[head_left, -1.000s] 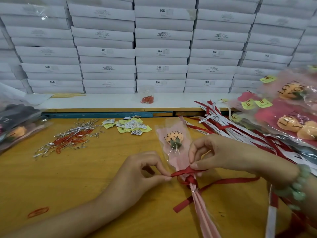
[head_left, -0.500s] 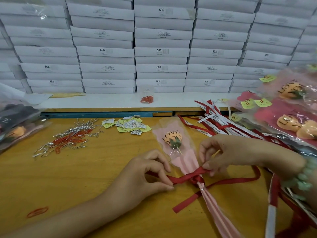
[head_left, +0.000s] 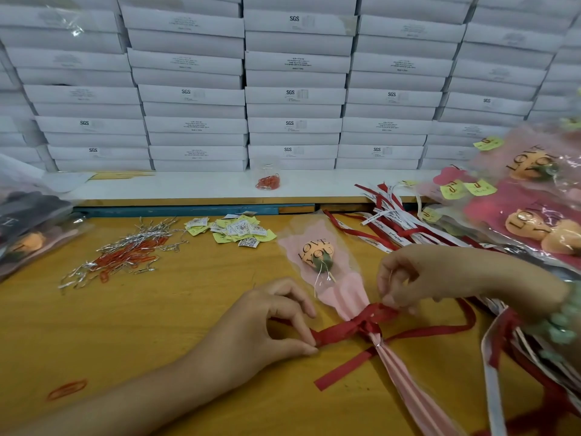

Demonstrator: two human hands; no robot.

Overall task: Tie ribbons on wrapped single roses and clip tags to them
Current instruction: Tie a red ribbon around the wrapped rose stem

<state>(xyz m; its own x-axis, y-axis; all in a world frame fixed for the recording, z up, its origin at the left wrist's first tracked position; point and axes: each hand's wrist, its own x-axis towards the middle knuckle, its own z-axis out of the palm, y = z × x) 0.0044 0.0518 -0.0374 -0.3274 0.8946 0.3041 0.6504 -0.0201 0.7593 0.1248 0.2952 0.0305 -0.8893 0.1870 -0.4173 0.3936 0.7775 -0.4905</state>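
Wrapped rose lies flat on the yellow wood-grain surface, bud end away from the person. The stem end runs twd the bottom edge and gets cut off there. Wrap = clear film over pale pink pleated paper, w/ "LOVE YOU" in black over the orange bud. A matte red ribbon is knotted round the narrow neck of the wrap; one flat tail trails lower left, the other curves off right.

Left hand: grip clamped, thumb + forefinger pinching the left loop of the bow. Right hand: fingertips pinched on the right loop just above the knot, tho it's blurry so exact finger placement is hard to make out. Pale green bead bracelet on that wrist, smeared at the frame edge.

Further back there's a tangle of silver + orange paper clips, a small heap of yellow/white tags w/ QR prints, and a bundle of red & white ribbon strips. Finished roses are piled at right, blurry and partly out of frame. Behind it all is a wall of flat white boxes, some marked SGS, small print unreadable.
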